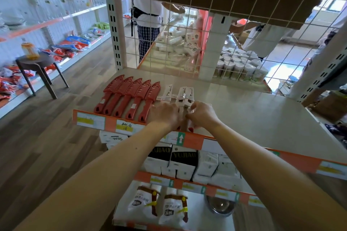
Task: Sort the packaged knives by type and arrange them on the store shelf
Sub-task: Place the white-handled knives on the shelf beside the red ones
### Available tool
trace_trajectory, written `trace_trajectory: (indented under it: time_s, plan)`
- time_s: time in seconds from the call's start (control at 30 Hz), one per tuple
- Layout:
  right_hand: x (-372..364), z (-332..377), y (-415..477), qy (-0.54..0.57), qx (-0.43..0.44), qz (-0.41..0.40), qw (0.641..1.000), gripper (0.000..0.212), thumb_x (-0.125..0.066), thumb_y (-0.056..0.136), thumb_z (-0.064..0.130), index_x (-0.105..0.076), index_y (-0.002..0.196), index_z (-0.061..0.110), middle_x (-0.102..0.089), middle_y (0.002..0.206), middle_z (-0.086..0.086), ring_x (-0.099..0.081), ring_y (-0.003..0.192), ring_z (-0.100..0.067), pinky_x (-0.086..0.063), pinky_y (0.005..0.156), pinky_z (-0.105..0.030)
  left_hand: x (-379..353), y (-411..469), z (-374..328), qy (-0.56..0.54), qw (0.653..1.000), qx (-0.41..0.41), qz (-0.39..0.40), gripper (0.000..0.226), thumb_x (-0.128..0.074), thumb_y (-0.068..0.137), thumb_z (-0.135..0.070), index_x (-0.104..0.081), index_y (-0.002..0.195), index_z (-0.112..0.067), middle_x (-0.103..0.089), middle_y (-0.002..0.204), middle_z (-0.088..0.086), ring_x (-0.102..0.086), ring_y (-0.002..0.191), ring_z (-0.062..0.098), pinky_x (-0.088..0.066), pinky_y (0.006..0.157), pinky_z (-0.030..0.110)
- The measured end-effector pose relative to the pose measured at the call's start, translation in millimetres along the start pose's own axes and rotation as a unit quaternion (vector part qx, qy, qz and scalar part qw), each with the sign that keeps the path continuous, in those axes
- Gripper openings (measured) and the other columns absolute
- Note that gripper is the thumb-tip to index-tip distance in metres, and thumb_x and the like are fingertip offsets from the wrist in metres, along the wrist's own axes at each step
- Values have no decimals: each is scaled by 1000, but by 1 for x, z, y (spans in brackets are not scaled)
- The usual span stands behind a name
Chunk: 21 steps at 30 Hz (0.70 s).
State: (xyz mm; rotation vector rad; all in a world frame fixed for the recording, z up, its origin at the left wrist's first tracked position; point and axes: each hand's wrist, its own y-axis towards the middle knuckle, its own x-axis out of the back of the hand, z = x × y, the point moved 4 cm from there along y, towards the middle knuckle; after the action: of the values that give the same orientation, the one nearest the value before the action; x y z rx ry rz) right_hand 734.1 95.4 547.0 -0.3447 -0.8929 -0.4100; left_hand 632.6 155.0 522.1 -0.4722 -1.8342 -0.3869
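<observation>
Several red sheathed knives (127, 97) lie side by side at the left front of the grey shelf (244, 110), tips pointing away. Just right of them lie white packaged knives (185, 95), with one single white pack (167, 91) set a little apart. My left hand (165, 113) and my right hand (201, 113) meet over the near ends of the white packs. Both pinch a white pack with a red handle end showing (190, 129) below my fingers. My hands hide most of that pack.
A wire grid (244, 24) backs the shelf. An orange price strip (112, 124) runs along its front edge. Lower shelves hold white boxes (206, 167) and bagged goods (144, 202). A stool (37, 63) stands left in the aisle. People stand behind the grid.
</observation>
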Motion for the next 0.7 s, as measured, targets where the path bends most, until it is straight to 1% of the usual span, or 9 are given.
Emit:
trace_trajectory:
  time_s: [0.13,0.27,0.33,0.4,0.43,0.5,0.57,0.63,0.7]
  plan:
    - [-1,-2,1,18,-17,-10,1000,26,-59,87,15,-62,110,5,-63,112,-16,-63,97,-28,-53,82,-34,2,0,-1,-6,1000,8,-6,50,-42,85,-60,-65,95,-16,-67,102,5,-59,102,25,-32,98,47]
    - [-2,-2,2,45,-21,-16,999,24,-59,87,11,-63,108,0,-63,109,-18,-65,95,-30,-55,86,-37,6,-3,-5,28,999,-8,-15,54,-47,84,-59,-59,112,-15,-66,108,6,-59,105,26,-34,96,46]
    - [-2,-1,1,59,-15,-22,998,24,-57,89,12,-63,110,1,-62,105,-15,-63,89,-26,-54,84,-31,7,-4,-7,28,999,-7,-21,53,-51,83,-57,-61,112,-14,-66,111,6,-59,107,25,-35,95,44]
    - [-2,0,1,64,-9,-24,998,25,-55,91,14,-62,112,2,-57,98,-9,-56,85,-20,-49,79,-27,7,-5,-6,15,999,-7,-31,49,-53,82,-56,-66,103,-13,-67,107,4,-61,104,24,-36,94,44]
    - [-2,0,1,65,-10,-22,998,26,-55,91,15,-61,113,3,-54,96,-7,-55,85,-19,-49,80,-27,7,-6,-5,6,999,-12,-36,46,-52,83,-56,-67,92,-13,-69,99,4,-63,99,24,-38,93,43]
    - [-3,0,3,70,-16,-18,997,26,-58,91,17,-60,113,4,-54,95,-7,-56,85,-20,-51,82,-29,6,-6,0,-15,999,-18,-40,45,-50,87,-54,-56,62,-16,-65,78,4,-66,87,24,-44,86,40]
    - [-5,-1,4,65,-20,-15,998,27,-60,90,18,-59,114,6,-58,99,-10,-58,85,-21,-52,82,-31,8,-6,2,-9,999,-20,-35,49,-48,89,-53,-50,55,-18,-62,72,5,-66,83,24,-46,79,37]
    - [-8,-2,6,58,-23,-12,998,31,-64,88,17,-56,117,8,-58,95,-5,-58,84,-22,-52,81,-31,10,-6,-1,21,999,-23,-30,43,-49,89,-55,-63,76,-16,-67,86,6,-64,93,25,-43,79,36]
    - [-9,-2,7,60,-23,-11,998,31,-66,87,15,-56,115,9,-49,80,3,-55,78,-17,-48,74,-27,12,-6,-7,51,998,-21,-16,37,-50,91,-47,-64,103,-15,-67,104,7,-59,105,27,-40,84,38]
